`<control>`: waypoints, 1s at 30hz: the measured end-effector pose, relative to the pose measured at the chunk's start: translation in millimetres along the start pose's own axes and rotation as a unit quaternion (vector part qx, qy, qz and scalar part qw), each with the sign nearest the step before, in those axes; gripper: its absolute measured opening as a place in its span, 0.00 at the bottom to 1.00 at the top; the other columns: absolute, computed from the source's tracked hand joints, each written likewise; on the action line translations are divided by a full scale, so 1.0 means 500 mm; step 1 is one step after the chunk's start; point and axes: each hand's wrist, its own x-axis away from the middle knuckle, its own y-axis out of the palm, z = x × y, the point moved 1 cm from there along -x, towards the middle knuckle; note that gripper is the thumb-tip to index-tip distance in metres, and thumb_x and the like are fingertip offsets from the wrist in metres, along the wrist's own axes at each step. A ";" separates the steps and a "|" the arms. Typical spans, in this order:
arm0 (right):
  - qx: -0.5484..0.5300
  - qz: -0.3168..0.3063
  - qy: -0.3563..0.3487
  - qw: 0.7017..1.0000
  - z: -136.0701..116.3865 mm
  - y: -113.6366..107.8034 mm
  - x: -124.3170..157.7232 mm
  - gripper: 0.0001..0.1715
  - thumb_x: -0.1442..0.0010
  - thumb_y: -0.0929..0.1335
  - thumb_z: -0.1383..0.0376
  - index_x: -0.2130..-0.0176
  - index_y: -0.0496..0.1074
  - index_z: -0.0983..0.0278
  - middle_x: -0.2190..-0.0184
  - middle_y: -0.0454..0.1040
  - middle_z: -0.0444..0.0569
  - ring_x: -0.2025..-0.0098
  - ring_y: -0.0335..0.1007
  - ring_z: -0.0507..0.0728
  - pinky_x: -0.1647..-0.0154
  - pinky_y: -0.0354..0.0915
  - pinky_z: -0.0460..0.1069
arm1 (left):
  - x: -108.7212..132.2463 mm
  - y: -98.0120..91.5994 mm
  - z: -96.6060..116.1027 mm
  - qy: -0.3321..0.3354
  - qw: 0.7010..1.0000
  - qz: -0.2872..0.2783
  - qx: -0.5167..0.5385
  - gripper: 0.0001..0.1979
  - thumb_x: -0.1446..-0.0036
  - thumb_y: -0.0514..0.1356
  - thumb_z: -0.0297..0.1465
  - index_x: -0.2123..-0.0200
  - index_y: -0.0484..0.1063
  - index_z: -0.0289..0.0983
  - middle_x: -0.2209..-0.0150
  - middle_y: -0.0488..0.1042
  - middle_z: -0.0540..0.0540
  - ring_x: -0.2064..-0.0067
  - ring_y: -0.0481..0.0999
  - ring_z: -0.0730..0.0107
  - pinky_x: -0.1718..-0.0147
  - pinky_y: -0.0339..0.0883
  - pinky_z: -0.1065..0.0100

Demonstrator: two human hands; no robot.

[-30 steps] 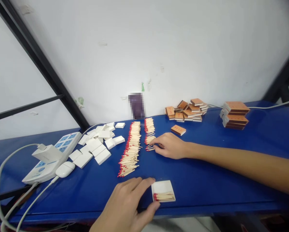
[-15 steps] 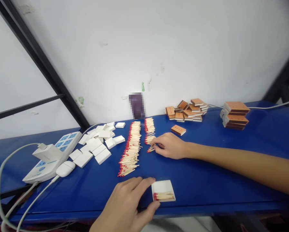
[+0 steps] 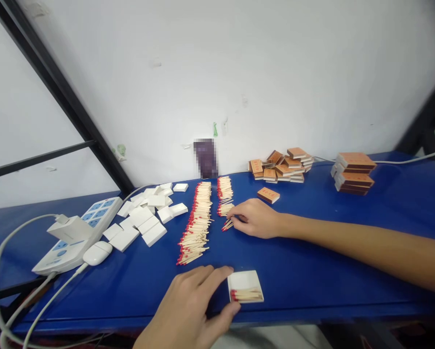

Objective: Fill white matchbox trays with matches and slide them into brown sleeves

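My left hand [image 3: 197, 303] is closed on the left end of a white matchbox tray [image 3: 245, 279] near the table's front edge, thumb and index finger at its two corners. Red-headed matches [image 3: 248, 294] lie along the near side inside that tray. Farther back, my right hand [image 3: 255, 218] pinches a few matches [image 3: 228, 224] at the near end of the shorter match row [image 3: 224, 190]. To its left runs the longer match row [image 3: 199, 220], heads pointing left. A single orange matchbox [image 3: 268, 195] lies just behind my right hand.
White trays [image 3: 144, 213] are heaped at left, beside a power strip [image 3: 77, 237] with a plugged-in charger and cables. Orange matchboxes [image 3: 281, 167] are piled against the wall, and a stack of them [image 3: 353, 172] stands farther right. A pixelated dark object [image 3: 206, 157] leans on the wall.
Almost nothing differs. The matches in my right hand have shifted very slightly, and my left hand stays on the tray.
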 end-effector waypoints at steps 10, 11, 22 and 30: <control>-0.001 0.014 -0.017 1.000 0.003 0.002 -0.002 0.11 0.38 0.65 0.68 0.62 0.78 0.65 0.66 0.77 0.49 0.66 0.72 0.55 0.65 0.61 0.48 | -0.002 -0.001 -0.001 -0.003 1.000 0.009 0.001 0.18 0.36 0.61 0.37 0.44 0.68 0.43 0.60 0.77 0.47 0.61 0.79 0.61 0.62 0.74 0.63; -0.009 0.021 -0.028 0.999 0.003 0.001 -0.001 0.11 0.38 0.65 0.68 0.63 0.78 0.65 0.65 0.76 0.49 0.65 0.72 0.54 0.64 0.61 0.48 | -0.001 -0.001 0.000 -0.003 1.000 0.011 0.001 0.18 0.36 0.61 0.37 0.44 0.68 0.43 0.60 0.77 0.47 0.60 0.79 0.61 0.61 0.74 0.63; -0.053 0.032 -0.071 0.996 0.002 0.001 0.002 0.12 0.37 0.64 0.70 0.65 0.78 0.66 0.61 0.76 0.51 0.63 0.74 0.54 0.59 0.67 0.49 | -0.002 -0.005 0.000 -0.004 1.000 0.005 0.002 0.17 0.35 0.60 0.37 0.44 0.69 0.41 0.62 0.77 0.47 0.65 0.78 0.64 0.63 0.74 0.65; -0.048 0.037 -0.072 0.996 0.003 0.003 0.001 0.11 0.38 0.65 0.70 0.63 0.78 0.66 0.59 0.77 0.51 0.62 0.74 0.54 0.58 0.67 0.49 | -0.003 -0.006 0.000 -0.009 1.000 -0.008 0.007 0.19 0.37 0.62 0.35 0.44 0.68 0.42 0.60 0.77 0.47 0.61 0.79 0.60 0.62 0.74 0.62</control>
